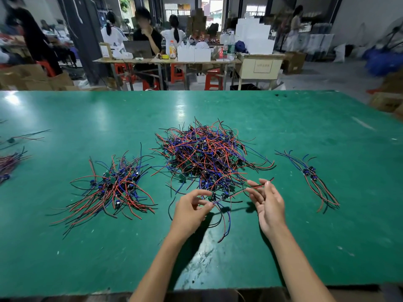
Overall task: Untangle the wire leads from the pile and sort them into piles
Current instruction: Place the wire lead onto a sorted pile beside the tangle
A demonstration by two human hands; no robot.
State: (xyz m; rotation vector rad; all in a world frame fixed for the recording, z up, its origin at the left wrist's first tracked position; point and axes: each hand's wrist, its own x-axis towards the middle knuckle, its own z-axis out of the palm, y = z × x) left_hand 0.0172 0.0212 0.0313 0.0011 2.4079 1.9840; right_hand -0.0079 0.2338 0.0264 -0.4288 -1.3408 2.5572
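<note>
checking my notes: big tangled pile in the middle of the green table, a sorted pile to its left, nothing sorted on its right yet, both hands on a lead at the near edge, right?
Not quite. The head view shows a small sorted bundle right of the tangled pile. The rest holds: left pile, green table, left hand and right hand on a lead.

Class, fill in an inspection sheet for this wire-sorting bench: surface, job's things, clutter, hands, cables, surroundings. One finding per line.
Surface: green table top, scuffed, with light glare.
Job's things: big tangled pile at centre; sorted pile to its left; small pile to its right; more leads at the left edge.
Clutter: nothing seen.
Hands: left hand pinches a lead at the big pile's near edge; right hand holds the same lead's red and black ends.
Cables: red, black and blue leads joined to small boards.
Surroundings: people seated at a far table, red stools, cardboard boxes.
</note>
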